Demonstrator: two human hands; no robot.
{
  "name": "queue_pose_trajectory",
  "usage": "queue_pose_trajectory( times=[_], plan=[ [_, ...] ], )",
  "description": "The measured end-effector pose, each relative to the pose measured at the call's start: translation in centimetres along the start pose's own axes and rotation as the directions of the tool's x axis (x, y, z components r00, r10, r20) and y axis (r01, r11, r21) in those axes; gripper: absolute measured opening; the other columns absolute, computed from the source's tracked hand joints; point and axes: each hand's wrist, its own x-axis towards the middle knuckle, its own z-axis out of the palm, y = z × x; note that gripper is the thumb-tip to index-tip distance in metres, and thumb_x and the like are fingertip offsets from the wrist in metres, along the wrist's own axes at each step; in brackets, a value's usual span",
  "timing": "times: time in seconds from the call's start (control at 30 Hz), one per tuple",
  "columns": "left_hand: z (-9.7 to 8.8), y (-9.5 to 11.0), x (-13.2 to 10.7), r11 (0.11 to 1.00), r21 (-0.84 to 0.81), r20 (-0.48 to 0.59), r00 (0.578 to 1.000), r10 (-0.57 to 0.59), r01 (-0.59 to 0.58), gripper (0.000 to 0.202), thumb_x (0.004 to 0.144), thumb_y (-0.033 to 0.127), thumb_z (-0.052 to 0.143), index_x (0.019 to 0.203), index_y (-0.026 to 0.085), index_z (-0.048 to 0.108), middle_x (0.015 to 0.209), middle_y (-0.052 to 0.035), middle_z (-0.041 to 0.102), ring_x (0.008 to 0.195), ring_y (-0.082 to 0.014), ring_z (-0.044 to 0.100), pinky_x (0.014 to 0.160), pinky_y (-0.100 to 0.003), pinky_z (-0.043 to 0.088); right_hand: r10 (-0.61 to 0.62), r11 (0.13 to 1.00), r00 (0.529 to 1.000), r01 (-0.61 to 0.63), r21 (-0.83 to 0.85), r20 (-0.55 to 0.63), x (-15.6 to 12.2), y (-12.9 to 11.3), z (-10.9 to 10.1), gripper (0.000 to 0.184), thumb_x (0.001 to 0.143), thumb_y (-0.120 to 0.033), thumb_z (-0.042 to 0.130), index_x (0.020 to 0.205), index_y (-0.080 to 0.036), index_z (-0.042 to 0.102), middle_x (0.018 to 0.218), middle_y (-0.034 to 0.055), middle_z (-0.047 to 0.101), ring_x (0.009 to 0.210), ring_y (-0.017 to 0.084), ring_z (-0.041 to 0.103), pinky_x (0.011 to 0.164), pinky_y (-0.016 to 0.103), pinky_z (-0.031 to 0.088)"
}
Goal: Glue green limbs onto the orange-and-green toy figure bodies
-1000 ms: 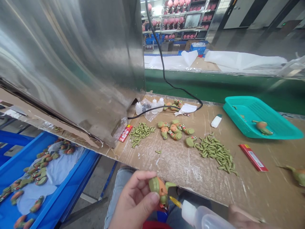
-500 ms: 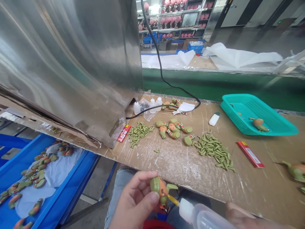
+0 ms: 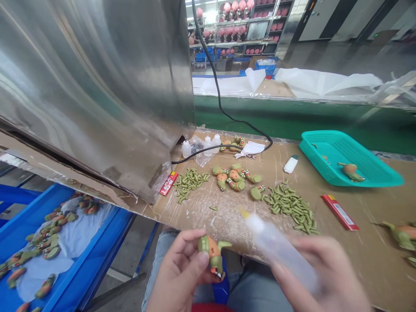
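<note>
My left hand (image 3: 180, 273) pinches a small green and orange toy figure (image 3: 211, 253) below the near edge of the cardboard-covered table (image 3: 357, 260). In my right hand (image 3: 328, 277), blurred by motion, is a clear glue bottle (image 3: 279, 249) with a yellow nozzle, lifted over the table edge and pointing up and left, away from the figure. On the table lie two heaps of small green parts (image 3: 292, 207) (image 3: 189, 180) and a cluster of toy figures (image 3: 235, 177).
A large steel housing (image 3: 97, 86) fills the left. A blue bin (image 3: 58, 242) of figures stands low on the left. A teal tray (image 3: 351, 158) with one figure sits at right. Small bottles (image 3: 208, 145), a black cable (image 3: 221, 104), two red packets (image 3: 339, 212) (image 3: 169, 183) and a green figure (image 3: 401, 234) are on the table.
My right hand has lifted the glue bottle away from the toy figure and swung it up over the table edge. The left hand still holds the figure, slightly lower.
</note>
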Motion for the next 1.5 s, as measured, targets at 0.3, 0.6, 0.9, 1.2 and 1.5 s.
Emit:
queue_pose_trajectory(
  times=[0.3, 0.6, 0.9, 1.2, 1.5],
  plan=[
    [-1.4, 0.3, 0.3, 0.999, -0.035, -0.049, 0.999, 0.016, -0.018, 0.028, 0.062, 0.025, 0.078, 0.088, 0.02, 0.068, 0.069, -0.0015, 0.072, 0.055, -0.0149, 0.064, 0.051, -0.032, 0.057, -0.133, 0.962, 0.991, 0.132, -0.237, 0.014, 5.6, 5.8, 5.8, 0.037, 0.079, -0.032, 0.06, 0.112, -0.019, 0.048, 0.107, 0.0103, 0.058, 0.093, 0.026, 0.056, 0.076, 0.04, 0.045],
    [-1.6, 1.0, 0.6, 0.996, -0.051, -0.114, 0.992, 0.063, -0.069, 0.027, 0.064, 0.022, 0.077, 0.088, 0.019, 0.067, 0.07, -0.0018, 0.072, 0.057, -0.0151, 0.063, 0.052, -0.033, 0.059, -0.356, 0.832, 0.814, 0.5, -0.241, 0.459, 4.3, 2.5, 10.3, 0.022, 0.083, -0.005, 0.047, 0.099, -0.017, 0.056, 0.096, 0.006, 0.058, 0.088, 0.021, 0.052, 0.077, 0.035, 0.045],
    [-2.2, 0.7, 0.1, 0.997, -0.061, -0.042, 0.998, 0.039, -0.041, 0.029, 0.06, 0.027, 0.08, 0.087, 0.02, 0.068, 0.071, -0.0023, 0.073, 0.055, -0.0139, 0.063, 0.049, -0.029, 0.057, -0.128, 0.944, 0.855, 0.261, -0.202, 0.503, 3.9, 1.0, 8.4, 0.017, 0.084, -0.01, 0.045, 0.086, -0.016, 0.061, 0.079, 0.0065, 0.061, 0.071, 0.021, 0.06, 0.065, 0.036, 0.051],
    [-0.9, 0.1, -0.6, 0.999, -0.018, 0.135, 0.99, 0.048, -0.045, 0.026, 0.062, 0.023, 0.079, 0.086, 0.023, 0.069, 0.073, -0.0014, 0.073, 0.066, -0.0141, 0.064, 0.051, -0.024, 0.057, -0.032, 0.901, 0.907, -0.156, 0.404, 0.421, 0.6, -3.9, 3.2, 0.009, 0.078, -0.02, 0.065, 0.072, -0.027, 0.064, 0.08, -0.0032, 0.059, 0.076, 0.012, 0.06, 0.067, 0.017, 0.049],
    [-0.3, -0.5, -1.2, 0.998, -0.003, 0.193, 0.979, 0.062, -0.063, 0.025, 0.063, 0.022, 0.078, 0.086, 0.024, 0.07, 0.069, 0.0005, 0.071, 0.063, -0.0119, 0.063, 0.052, -0.022, 0.055, -0.171, 0.926, 0.914, 0.021, 0.377, 0.368, 0.0, -3.1, 3.1, 0.011, 0.082, -0.016, 0.059, 0.08, -0.026, 0.061, 0.08, -0.0019, 0.056, 0.074, 0.013, 0.059, 0.064, 0.022, 0.049]
  ],
)
